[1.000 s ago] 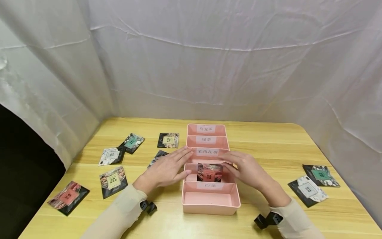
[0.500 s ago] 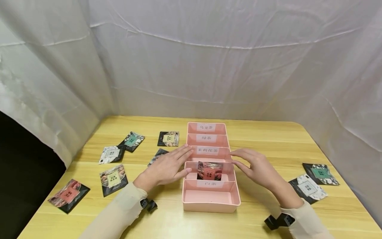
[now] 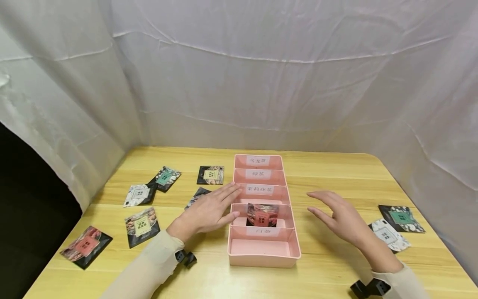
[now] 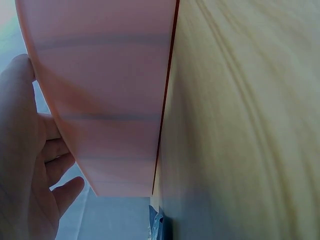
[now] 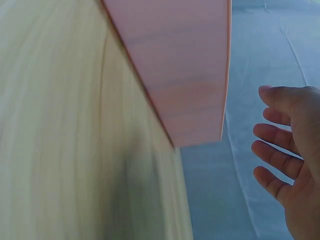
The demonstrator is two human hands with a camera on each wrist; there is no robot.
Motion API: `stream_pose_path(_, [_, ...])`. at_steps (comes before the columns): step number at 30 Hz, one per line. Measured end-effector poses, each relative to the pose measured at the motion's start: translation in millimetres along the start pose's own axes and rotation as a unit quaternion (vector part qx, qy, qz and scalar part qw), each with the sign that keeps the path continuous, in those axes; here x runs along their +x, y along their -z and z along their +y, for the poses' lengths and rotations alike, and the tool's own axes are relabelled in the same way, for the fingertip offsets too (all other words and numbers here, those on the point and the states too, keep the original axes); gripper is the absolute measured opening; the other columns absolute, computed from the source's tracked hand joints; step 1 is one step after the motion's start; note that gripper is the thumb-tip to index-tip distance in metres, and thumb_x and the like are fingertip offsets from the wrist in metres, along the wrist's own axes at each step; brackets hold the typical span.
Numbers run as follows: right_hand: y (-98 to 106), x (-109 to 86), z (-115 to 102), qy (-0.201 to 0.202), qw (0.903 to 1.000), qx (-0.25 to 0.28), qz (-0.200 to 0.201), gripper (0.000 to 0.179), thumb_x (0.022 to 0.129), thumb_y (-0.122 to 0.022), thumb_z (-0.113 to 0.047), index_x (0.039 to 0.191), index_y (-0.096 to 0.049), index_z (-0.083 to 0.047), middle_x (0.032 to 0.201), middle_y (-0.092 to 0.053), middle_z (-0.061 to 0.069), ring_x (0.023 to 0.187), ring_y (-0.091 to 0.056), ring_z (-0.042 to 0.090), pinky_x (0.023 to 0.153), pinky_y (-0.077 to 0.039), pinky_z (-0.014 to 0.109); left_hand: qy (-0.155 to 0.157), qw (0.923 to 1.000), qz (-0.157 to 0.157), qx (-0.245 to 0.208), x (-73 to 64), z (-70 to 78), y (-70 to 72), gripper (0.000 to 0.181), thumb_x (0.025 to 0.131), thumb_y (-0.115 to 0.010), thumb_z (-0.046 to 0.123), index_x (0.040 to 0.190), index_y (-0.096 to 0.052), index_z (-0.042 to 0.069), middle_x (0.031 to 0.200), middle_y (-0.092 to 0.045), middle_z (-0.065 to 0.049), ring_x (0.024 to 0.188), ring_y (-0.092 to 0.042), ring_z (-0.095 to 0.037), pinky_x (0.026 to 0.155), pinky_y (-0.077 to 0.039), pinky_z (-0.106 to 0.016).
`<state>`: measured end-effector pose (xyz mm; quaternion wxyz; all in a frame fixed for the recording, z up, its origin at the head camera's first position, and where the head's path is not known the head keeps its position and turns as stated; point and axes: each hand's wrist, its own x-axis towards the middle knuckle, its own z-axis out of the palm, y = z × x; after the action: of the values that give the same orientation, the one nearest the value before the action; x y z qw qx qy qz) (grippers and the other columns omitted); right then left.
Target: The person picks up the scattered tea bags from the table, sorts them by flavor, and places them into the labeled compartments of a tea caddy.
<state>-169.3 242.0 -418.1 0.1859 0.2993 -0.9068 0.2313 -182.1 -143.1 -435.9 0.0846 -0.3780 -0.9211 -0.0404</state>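
Observation:
A long pink divided box stands in the middle of the table in the head view, with white paper labels on its dividers. One red-labelled tea bag packet leans upright in its second compartment from the front. My left hand rests on the box's left rim, fingers extended; the left wrist view shows its fingertips touching the rim beside the pink side wall. To the right of the box, my right hand hovers apart from it, fingers spread and holding nothing. The right wrist view also shows this hand bare.
Left of the box lie red-labelled, yellow-labelled, white and green-labelled packets. Another yellow-labelled packet lies farther back, and one is partly behind my left hand. Green-labelled and white packets overlap at right.
My right hand has let go of the red-labelled packet, leaving it in the compartment, and has moved off the box to the right. My left hand has stayed at the left rim.

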Motion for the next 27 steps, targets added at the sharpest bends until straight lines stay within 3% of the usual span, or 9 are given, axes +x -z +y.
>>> stream_pose_path(9, [11,-19.0,20,-0.035,0.9992,-0.019,-0.004,0.047,0.088,-0.075,-0.022,0.131,-0.06,-0.009,0.124,-0.063,0.013,0.113,-0.058,0.037,0.09,-0.047,0.058,-0.01,0.9999,0.006,0.001,-0.5,-1.6,-0.4,0.073,0.103,-0.023,0.056,0.156,-0.021,0.006,0.159,-0.024,-0.012,0.146,-0.02,-0.026,0.117,-0.025,-0.042])
stream_pose_path(17, [23,-41.3,34,-0.1,0.9941,-0.022,-0.036,0.051,0.091,-0.071,-0.029,0.136,-0.056,-0.01,0.13,-0.058,0.018,0.118,-0.052,0.043,0.089,-0.044,0.063,-0.014,0.9997,-0.012,0.015,2.5,-1.7,3.3,0.075,0.102,-0.02,0.058,0.156,-0.021,0.006,0.16,-0.019,-0.014,0.147,-0.016,-0.027,0.118,-0.021,-0.041])
stream_pose_path(27, [38,-65.3,53,-0.144,0.9879,-0.028,-0.051,0.053,0.095,-0.066,-0.033,0.139,-0.052,-0.006,0.132,-0.054,0.022,0.117,-0.048,0.049,0.082,-0.042,0.065,-0.003,0.9991,-0.034,0.023,8.2,-6.4,10.5,0.082,0.098,-0.02,0.067,0.156,-0.023,0.008,0.159,-0.024,-0.014,0.146,-0.02,-0.027,0.118,-0.018,-0.042])
